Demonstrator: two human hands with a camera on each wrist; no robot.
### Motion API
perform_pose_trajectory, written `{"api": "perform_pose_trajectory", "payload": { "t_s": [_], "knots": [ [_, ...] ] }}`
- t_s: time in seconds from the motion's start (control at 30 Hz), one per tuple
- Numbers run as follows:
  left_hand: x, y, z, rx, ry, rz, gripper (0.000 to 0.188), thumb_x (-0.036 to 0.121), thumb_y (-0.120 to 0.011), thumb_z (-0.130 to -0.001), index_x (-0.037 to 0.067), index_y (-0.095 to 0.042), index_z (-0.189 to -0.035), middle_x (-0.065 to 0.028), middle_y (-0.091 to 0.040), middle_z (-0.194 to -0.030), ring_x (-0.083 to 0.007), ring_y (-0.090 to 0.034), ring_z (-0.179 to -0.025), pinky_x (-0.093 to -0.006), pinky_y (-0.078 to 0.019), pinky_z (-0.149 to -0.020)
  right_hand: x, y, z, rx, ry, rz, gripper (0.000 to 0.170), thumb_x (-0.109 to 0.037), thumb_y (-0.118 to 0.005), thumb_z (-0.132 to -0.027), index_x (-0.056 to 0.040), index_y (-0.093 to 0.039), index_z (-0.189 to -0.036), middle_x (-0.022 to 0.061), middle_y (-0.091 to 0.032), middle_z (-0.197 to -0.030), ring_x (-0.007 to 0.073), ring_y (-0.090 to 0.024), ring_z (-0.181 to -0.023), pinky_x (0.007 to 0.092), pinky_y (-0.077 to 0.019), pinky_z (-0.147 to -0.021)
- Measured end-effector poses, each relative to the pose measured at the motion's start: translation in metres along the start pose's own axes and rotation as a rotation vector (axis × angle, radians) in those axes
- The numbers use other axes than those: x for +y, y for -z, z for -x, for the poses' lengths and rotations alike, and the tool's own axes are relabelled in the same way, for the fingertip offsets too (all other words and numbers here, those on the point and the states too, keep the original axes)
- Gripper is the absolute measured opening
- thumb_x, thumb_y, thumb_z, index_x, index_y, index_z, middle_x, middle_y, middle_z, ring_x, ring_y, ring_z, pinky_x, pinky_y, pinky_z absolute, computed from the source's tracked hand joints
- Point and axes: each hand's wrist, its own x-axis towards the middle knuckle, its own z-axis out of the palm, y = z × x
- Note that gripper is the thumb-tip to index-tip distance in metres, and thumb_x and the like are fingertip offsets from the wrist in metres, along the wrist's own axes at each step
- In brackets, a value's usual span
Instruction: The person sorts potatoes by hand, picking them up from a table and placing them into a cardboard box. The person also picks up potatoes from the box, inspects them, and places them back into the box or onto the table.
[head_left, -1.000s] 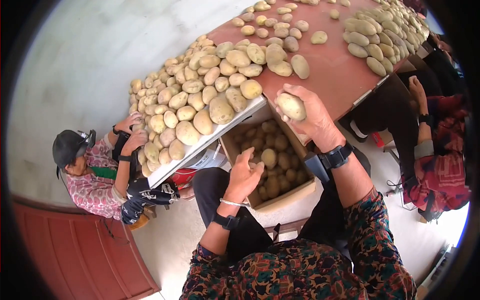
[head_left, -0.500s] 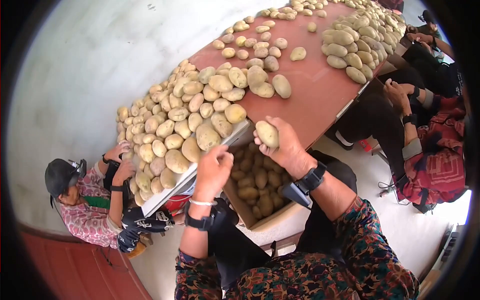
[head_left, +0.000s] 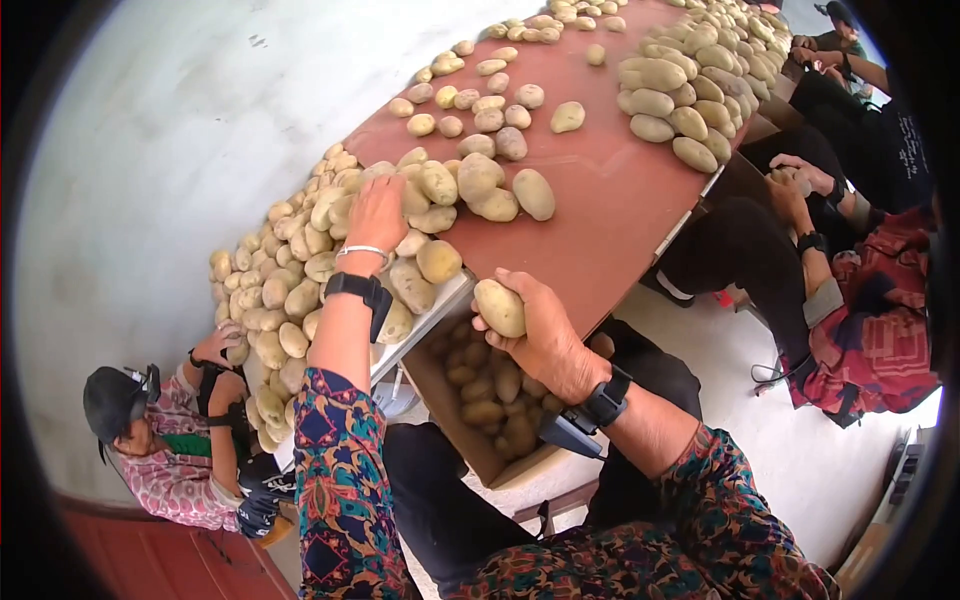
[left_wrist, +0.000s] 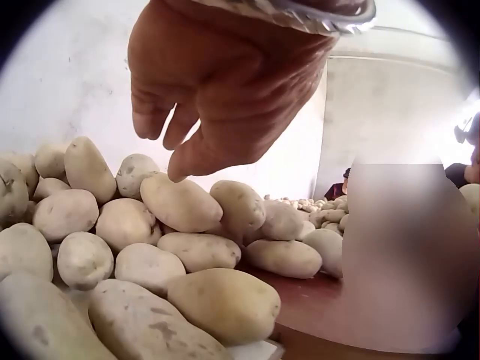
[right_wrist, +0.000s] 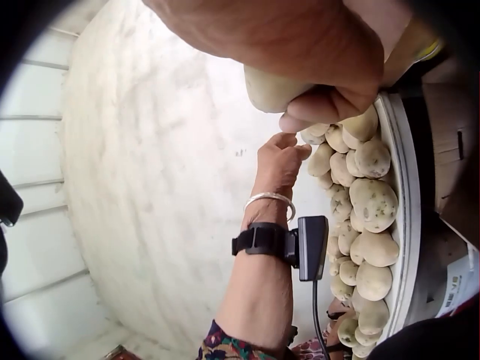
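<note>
A pale yellow potato (head_left: 500, 308) sits in my right hand (head_left: 548, 338), gripped between thumb and fingers above the front of the red table. Part of this potato (right_wrist: 274, 90) shows past the fingers in the right wrist view. My left hand (head_left: 377, 212) reaches over the potato pile (head_left: 300, 265) on the table's left end. Seen from the left wrist, that hand (left_wrist: 225, 97) has its fingers bent downward with nothing held, and the lowest fingertip is right at the top of a potato (left_wrist: 180, 202).
Below the table edge, between the knees, stands a cardboard box (head_left: 480, 470) with potatoes inside. Smaller potatoes lie scattered across the red table (head_left: 600, 200), and another heap (head_left: 700, 80) is at the far right. Other people sit at the left (head_left: 170, 450) and right (head_left: 870, 330).
My left hand has risen from over the box and moved forward and left onto the potato pile. My right hand keeps its grip on the potato. The head view has shifted.
</note>
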Motion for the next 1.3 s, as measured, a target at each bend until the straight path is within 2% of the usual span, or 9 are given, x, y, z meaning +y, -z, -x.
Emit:
{"api": "perform_pose_trajectory", "payload": {
  "t_s": [0.27, 0.37, 0.4, 0.5, 0.67, 0.87, 1.07, 1.1, 1.3],
  "knots": [
    [-0.018, -0.027, 0.002, 0.000, -0.029, -0.094, 0.056, 0.013, -0.074, -0.064, 0.012, -0.058, -0.117, -0.0154, -0.058, -0.105, -0.0362, -0.055, -0.099, -0.0465, -0.0481, -0.082, -0.003, 0.002, -0.002, -0.077, 0.064, -0.053, 0.027, -0.034, -0.050, -0.097, -0.0085, -0.057, -0.101, 0.0069, -0.064, -0.085, 0.0182, -0.062, -0.070, 0.0282, -0.0471, -0.058],
    [-0.012, -0.012, 0.013, -0.058, 0.047, -0.063, 0.064, 0.025, -0.078, -0.063, 0.008, -0.057, -0.121, -0.0197, -0.057, -0.116, -0.0382, -0.059, -0.097, -0.0477, -0.0509, -0.083, -0.014, -0.004, -0.001, 0.051, 0.080, -0.039, 0.028, -0.038, -0.050, -0.096, -0.0115, -0.056, -0.103, 0.0056, -0.064, -0.083, 0.0190, -0.064, -0.066, 0.0291, -0.0467, -0.052],
    [0.007, 0.017, 0.015, -0.258, 0.225, -0.021, 0.061, 0.030, -0.078, -0.063, 0.006, -0.058, -0.117, -0.0219, -0.058, -0.117, -0.0389, -0.061, -0.097, -0.0479, -0.0515, -0.082, -0.015, -0.010, 0.005, 0.078, 0.028, -0.025, 0.028, -0.038, -0.050, -0.097, -0.0112, -0.056, -0.102, 0.0055, -0.064, -0.082, 0.0193, -0.064, -0.064, 0.0292, -0.0461, -0.050],
    [-0.017, 0.007, 0.055, -0.164, 0.247, -0.107, 0.055, 0.031, -0.075, -0.066, 0.004, -0.060, -0.112, -0.0231, -0.059, -0.111, -0.0399, -0.061, -0.097, -0.0466, -0.0511, -0.082, -0.006, 0.006, -0.005, -0.040, 0.110, -0.087, 0.029, -0.038, -0.050, -0.096, -0.0096, -0.056, -0.097, 0.0061, -0.062, -0.085, 0.0187, -0.062, -0.067, 0.0275, -0.0457, -0.051],
    [0.028, 0.056, 0.088, -0.132, 0.484, 0.377, 0.056, 0.032, -0.071, -0.071, 0.000, -0.058, -0.115, -0.0252, -0.064, -0.107, -0.0420, -0.060, -0.102, -0.0449, -0.0488, -0.086, -0.018, 0.007, -0.008, 0.026, 0.062, -0.106, 0.031, -0.039, -0.049, -0.096, -0.0089, -0.057, -0.099, 0.0052, -0.061, -0.084, 0.0181, -0.060, -0.068, 0.0269, -0.0448, -0.055],
    [0.074, 0.055, 0.162, -0.460, 0.521, 0.759, 0.043, 0.032, -0.059, -0.086, 0.002, -0.062, -0.117, -0.0214, -0.067, -0.103, -0.0325, -0.064, -0.097, -0.0385, -0.0474, -0.087, -0.017, 0.004, -0.012, 0.036, 0.151, -0.105, 0.029, -0.036, -0.045, -0.097, -0.0084, -0.054, -0.101, 0.0066, -0.061, -0.085, 0.0205, -0.059, -0.069, 0.0283, -0.0448, -0.058],
    [0.110, 0.022, 0.192, -0.487, 0.338, 0.599, 0.036, 0.030, -0.049, -0.094, 0.002, -0.063, -0.112, -0.0249, -0.066, -0.103, -0.0435, -0.061, -0.098, -0.0475, -0.0480, -0.085, -0.022, 0.001, -0.010, 0.028, 0.152, -0.109, 0.028, -0.032, -0.043, -0.098, -0.0067, -0.053, -0.103, 0.0078, -0.062, -0.087, 0.0223, -0.061, -0.072, 0.0284, -0.0454, -0.059],
    [0.110, 0.013, 0.199, -0.404, 0.156, 0.546, 0.033, 0.026, -0.045, -0.096, 0.003, -0.063, -0.111, -0.0257, -0.066, -0.102, -0.0445, -0.060, -0.097, -0.0511, -0.0474, -0.085, -0.021, 0.002, -0.011, 0.018, 0.170, -0.116, 0.028, -0.032, -0.043, -0.098, -0.0067, -0.053, -0.104, 0.0079, -0.062, -0.086, 0.0225, -0.062, -0.072, 0.0289, -0.0457, -0.060],
    [0.127, -0.037, 0.227, -0.548, 0.318, 0.551, 0.032, 0.022, -0.046, -0.095, 0.004, -0.062, -0.116, -0.0271, -0.065, -0.101, -0.0444, -0.061, -0.096, -0.0508, -0.0482, -0.087, -0.017, 0.006, -0.012, -0.041, 0.258, -0.105, 0.027, -0.033, -0.045, -0.098, -0.0082, -0.053, -0.104, 0.0064, -0.062, -0.088, 0.0211, -0.062, -0.072, 0.0292, -0.0451, -0.060]
  ]
}}
